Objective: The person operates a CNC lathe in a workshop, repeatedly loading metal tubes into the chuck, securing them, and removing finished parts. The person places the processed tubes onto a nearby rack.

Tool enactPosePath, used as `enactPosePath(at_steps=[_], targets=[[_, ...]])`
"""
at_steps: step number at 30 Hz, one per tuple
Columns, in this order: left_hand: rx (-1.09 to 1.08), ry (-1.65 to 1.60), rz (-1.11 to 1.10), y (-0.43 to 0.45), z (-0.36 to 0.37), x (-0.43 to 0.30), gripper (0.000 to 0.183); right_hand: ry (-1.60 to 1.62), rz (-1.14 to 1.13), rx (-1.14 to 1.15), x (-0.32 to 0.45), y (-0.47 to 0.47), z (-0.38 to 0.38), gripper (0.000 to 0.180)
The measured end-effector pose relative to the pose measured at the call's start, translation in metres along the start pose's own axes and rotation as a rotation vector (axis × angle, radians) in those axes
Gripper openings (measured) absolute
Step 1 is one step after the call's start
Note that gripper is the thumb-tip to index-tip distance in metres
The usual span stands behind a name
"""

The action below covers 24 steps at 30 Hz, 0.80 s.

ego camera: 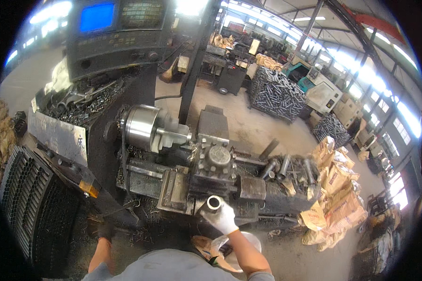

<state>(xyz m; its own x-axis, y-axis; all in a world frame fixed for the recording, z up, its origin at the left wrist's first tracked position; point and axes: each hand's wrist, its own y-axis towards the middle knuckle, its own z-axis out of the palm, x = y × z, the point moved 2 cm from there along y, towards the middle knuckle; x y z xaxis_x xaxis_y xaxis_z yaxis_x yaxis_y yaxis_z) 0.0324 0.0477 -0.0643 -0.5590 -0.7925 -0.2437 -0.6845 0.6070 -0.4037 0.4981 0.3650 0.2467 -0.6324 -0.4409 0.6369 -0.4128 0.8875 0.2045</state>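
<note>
My right hand (222, 217), in a white work glove, is closed around a short metal tube (214, 202) whose open end faces up, in front of the lathe carriage. My left hand (104, 228), in a dark glove, hangs low at the left beside the lathe base; its fingers are blurred and dark, so what it touches cannot be told. Beyond my right hand stands the lathe's square tool post (218, 156). To its left is the steel lathe chuck (142, 127), with blurred jaws around a bright workpiece near the tool post.
A control panel (116, 52) overhangs the headstock at upper left. Metal chips (102, 102) fill a tray below it. Stacked tubes (24, 200) stand at far left. Several tubes (285, 167) lie on the lathe bed's right end, beside paper sacks (341, 196). A white bucket (255, 242) sits below my right forearm.
</note>
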Motion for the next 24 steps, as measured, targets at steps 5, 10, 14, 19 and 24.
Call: enactPosePath(at_steps=[5, 10, 14, 19, 24], targets=[[-0.692, -0.625, -0.531, -0.012, -0.061, 0.015, 0.069, -0.188, 0.113, 0.445, -0.022, 0.028, -0.022, 0.059], [-0.891, -0.595, -0.381, -0.016, -0.120, -0.020, 0.062, 0.010, -0.240, 0.586, -0.028, 0.101, -0.133, 0.041], [-0.856, -0.458, -0.314, -0.020, -0.130, -0.029, 0.051, 0.210, -0.413, 0.278, -0.007, 0.197, -0.159, 0.039], [-0.864, -0.963, -0.229, -0.012, -0.122, -0.016, 0.044, 0.023, -0.722, 0.713, 0.048, 0.315, -0.069, 0.053], [-0.572, -1.472, -0.012, 0.003, -0.122, -0.004, 0.040, -0.238, -0.464, 1.410, 0.063, 0.366, 0.038, 0.053]])
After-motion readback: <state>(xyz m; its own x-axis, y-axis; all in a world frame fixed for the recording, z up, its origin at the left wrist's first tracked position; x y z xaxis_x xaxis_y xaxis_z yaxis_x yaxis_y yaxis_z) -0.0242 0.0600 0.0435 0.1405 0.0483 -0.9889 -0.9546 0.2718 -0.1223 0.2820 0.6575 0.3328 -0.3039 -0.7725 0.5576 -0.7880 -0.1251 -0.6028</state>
